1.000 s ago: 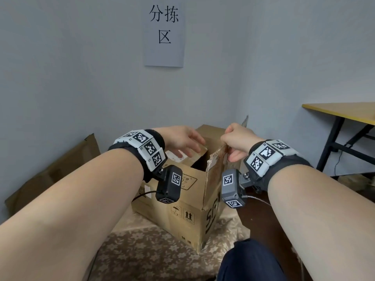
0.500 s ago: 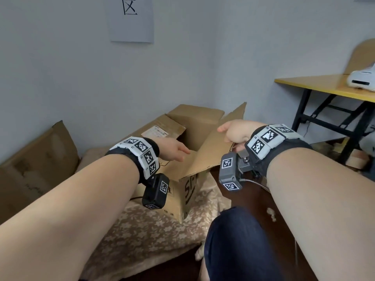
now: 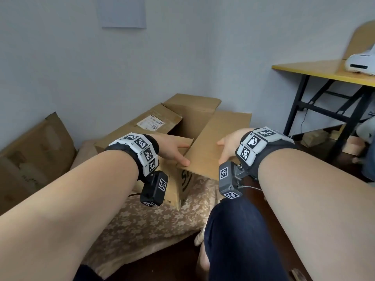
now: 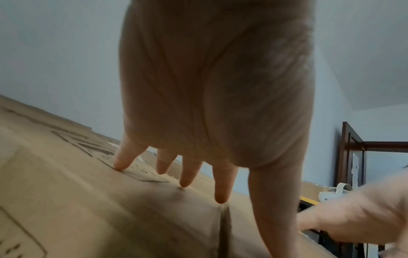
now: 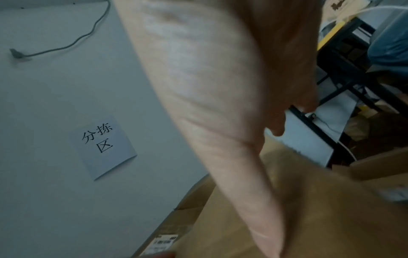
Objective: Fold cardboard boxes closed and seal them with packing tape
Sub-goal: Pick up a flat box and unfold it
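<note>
An open brown cardboard box stands on a floral cloth. Its left flap carries a white shipping label; the far flap stands up. My left hand lies with straight fingers on the near flap, fingertips touching the cardboard. My right hand rests palm down on the right flap, which slopes outward. In the right wrist view the right hand lies over that flap, blurred. No tape is in view.
Flattened cardboard leans on the left wall. A yellow-topped table with black legs stands at right, a white device on it. The floral cloth covers a low pad. My knee is near the box.
The right flap, upright and pinched by my right hand a second ago, has swung outward and down; the right hand now lies flat on it. My left hand moved onto the near flap.
</note>
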